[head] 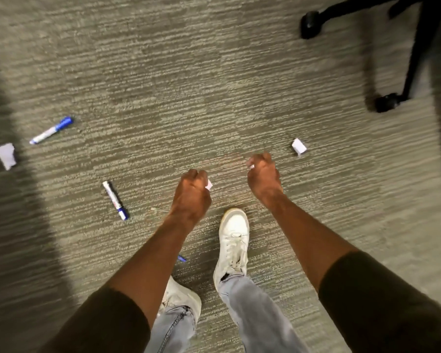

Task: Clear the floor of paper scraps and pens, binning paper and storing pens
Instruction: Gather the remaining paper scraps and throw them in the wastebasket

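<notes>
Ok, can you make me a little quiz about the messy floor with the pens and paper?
1. True or false: both hands are empty.
2. How many markers with blue caps lie in full view on the carpet?
3. Which loose scrap lies nearer the chair wheels: A, the left one, or B, the right one?

Key:
1. False. The left hand and the right hand are each closed on a bit of white paper.
2. Two: the far marker and the near marker. Another blue-tipped thing peeks out by the left arm.
3. B, the right scrap, not the left scrap.
</notes>
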### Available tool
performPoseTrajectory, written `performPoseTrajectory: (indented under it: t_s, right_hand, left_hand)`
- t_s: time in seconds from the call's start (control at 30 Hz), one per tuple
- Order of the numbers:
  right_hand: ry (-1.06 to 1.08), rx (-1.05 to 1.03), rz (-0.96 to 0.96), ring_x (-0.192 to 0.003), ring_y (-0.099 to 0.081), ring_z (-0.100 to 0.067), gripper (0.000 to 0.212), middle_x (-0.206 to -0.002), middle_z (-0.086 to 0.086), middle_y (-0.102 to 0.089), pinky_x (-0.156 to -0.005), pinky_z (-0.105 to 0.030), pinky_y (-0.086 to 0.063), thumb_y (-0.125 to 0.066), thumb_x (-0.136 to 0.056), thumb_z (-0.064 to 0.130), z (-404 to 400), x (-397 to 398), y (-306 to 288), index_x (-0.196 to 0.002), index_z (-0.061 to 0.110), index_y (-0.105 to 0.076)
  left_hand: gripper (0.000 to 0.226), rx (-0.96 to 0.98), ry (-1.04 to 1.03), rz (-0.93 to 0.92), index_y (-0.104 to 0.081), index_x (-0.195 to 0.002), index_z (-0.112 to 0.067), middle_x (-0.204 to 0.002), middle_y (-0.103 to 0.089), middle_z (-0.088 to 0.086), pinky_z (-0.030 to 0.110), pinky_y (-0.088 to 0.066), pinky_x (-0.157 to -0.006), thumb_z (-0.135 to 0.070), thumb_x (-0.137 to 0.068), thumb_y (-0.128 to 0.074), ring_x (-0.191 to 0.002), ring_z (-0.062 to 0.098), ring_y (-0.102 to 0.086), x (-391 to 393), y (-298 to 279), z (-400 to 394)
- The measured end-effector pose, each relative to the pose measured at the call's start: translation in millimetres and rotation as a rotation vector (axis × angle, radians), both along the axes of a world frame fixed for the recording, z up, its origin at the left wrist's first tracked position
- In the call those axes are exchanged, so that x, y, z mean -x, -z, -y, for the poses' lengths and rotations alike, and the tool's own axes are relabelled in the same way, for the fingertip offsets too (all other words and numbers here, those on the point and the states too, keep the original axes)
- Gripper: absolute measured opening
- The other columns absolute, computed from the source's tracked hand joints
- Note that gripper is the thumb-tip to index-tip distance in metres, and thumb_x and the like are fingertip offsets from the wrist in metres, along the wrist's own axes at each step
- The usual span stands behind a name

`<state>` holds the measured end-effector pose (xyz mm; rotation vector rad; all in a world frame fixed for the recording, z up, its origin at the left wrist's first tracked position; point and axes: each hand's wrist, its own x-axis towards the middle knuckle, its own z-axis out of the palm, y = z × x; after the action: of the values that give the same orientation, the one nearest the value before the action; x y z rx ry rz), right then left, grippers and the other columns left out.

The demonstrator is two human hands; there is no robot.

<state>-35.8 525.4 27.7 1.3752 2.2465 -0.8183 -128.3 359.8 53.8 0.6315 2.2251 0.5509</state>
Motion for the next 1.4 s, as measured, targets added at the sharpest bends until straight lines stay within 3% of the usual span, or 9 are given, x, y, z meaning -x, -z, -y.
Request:
performPoseTrajectory:
  t_s: [0.1,0.23,0.33,0.47,0.73,0.87,1.0,1.17,1.4]
  right_hand:
    - [0.181,-0.003,0.008,-0.093,-0.053,-0.017,0.023,-0.117,-0.011,-0.054,-0.080,-0.019,-0.042,-0.050,-0.093,0.002,-31.6,-26.3,-2.8,-0.113,0.008,-0.060]
    - [0.183,-0.117,0.027,-0.111,-0.054,-0.031,0.025,-0.119,-0.018,-0.058,-0.092,-0.037,-0.044,-0.051,-0.092,0.012,-71.4,-54.4,13.3,-0.111,0.001,-0.063]
    - [0.287,-0.134,0.032,-0.099,-0.054,-0.025,0.028,-0.117,-0.012,-0.052,-0.086,-0.033,-0.051,-0.053,-0.092,0.016,-97.3,-67.5,36.2,-0.118,0.008,-0.056]
    - [0.365,-0.155,0.028,-0.079,-0.049,-0.009,0.042,-0.123,-0.007,-0.049,-0.058,-0.014,-0.044,-0.060,-0.093,0.012,-129.2,-80.1,79.3,-0.131,0.018,-0.044]
    - [0.305,-0.202,0.122,-0.107,-0.060,-0.025,0.039,-0.128,-0.011,-0.055,-0.079,-0.024,-0.044,-0.070,-0.087,0.021,-169.5,-83.8,143.7,-0.124,0.015,-0.057]
    - [0.247,-0.190,0.205,-0.107,-0.062,-0.027,0.033,-0.127,-0.016,-0.055,-0.082,-0.028,-0.050,-0.062,-0.094,0.021,-170.0,-84.5,161.7,-0.124,0.009,-0.060]
    - [0.202,-0.169,0.227,-0.107,-0.060,-0.029,0.034,-0.125,-0.019,-0.053,-0.086,-0.033,-0.053,-0.054,-0.098,0.021,-153.9,-82.3,151.1,-0.127,0.004,-0.055]
    - [0.132,-0.027,0.116,-0.086,-0.055,-0.018,0.031,-0.119,-0.014,-0.052,-0.063,-0.024,-0.050,-0.053,-0.098,0.026,-120.3,-68.8,110.0,-0.124,0.008,-0.053]
    - [0.082,0.120,-0.057,-0.090,-0.057,-0.020,0.033,-0.119,-0.010,-0.046,-0.072,-0.037,-0.059,-0.052,-0.097,0.035,-68.7,-21.2,20.3,-0.121,0.014,-0.051]
  left_hand:
    - [0.020,-0.055,0.042,0.028,-0.054,-0.091,-0.012,-0.093,-0.049,0.004,0.005,-0.037,-0.056,0.004,-0.085,-0.044,-0.079,0.013,-0.046,-6.5,-2.2,-29.9]
    - [0.009,-0.060,0.150,-0.028,-0.058,-0.091,-0.006,-0.097,-0.056,0.012,0.020,-0.044,-0.072,-0.004,-0.090,-0.049,-0.086,0.025,-0.052,-14.5,17.5,-63.0]
    - [0.005,-0.088,0.169,0.035,-0.054,-0.097,-0.012,-0.110,-0.054,0.012,0.013,-0.043,-0.075,-0.013,-0.093,-0.051,-0.097,0.020,-0.051,-17.5,40.9,-79.4]
    - [0.016,-0.087,0.234,-0.003,-0.055,-0.106,-0.011,-0.115,-0.053,0.011,0.036,-0.051,-0.088,-0.021,-0.093,-0.055,-0.100,0.020,-0.050,-20.2,79.5,-96.5]
    - [0.009,-0.107,0.257,-0.048,-0.053,-0.098,-0.015,-0.105,-0.043,-0.001,0.022,-0.039,-0.087,-0.021,-0.093,-0.058,-0.096,0.011,-0.042,-30.9,135.7,-107.4]
    - [0.024,-0.028,0.263,0.017,-0.054,-0.112,-0.010,-0.129,-0.048,0.011,0.042,-0.042,-0.108,-0.026,-0.094,-0.055,-0.121,0.025,-0.046,-35.4,150.3,-105.8]
    - [0.041,0.028,0.173,0.102,-0.048,-0.133,-0.008,-0.156,-0.026,0.008,0.044,-0.032,-0.118,-0.027,-0.097,-0.054,-0.142,0.028,-0.029,-35.0,146.0,-100.7]
    - [0.025,-0.051,0.180,0.028,-0.056,-0.114,-0.004,-0.120,-0.051,0.008,0.028,-0.045,-0.104,-0.021,-0.095,-0.057,-0.106,0.012,-0.045,-33.6,98.3,-103.4]
    - [0.015,-0.065,0.057,0.082,-0.056,-0.099,-0.010,-0.100,-0.057,0.008,0.032,-0.056,-0.072,-0.021,-0.091,-0.063,-0.088,0.021,-0.059,-21.2,10.0,-98.9]
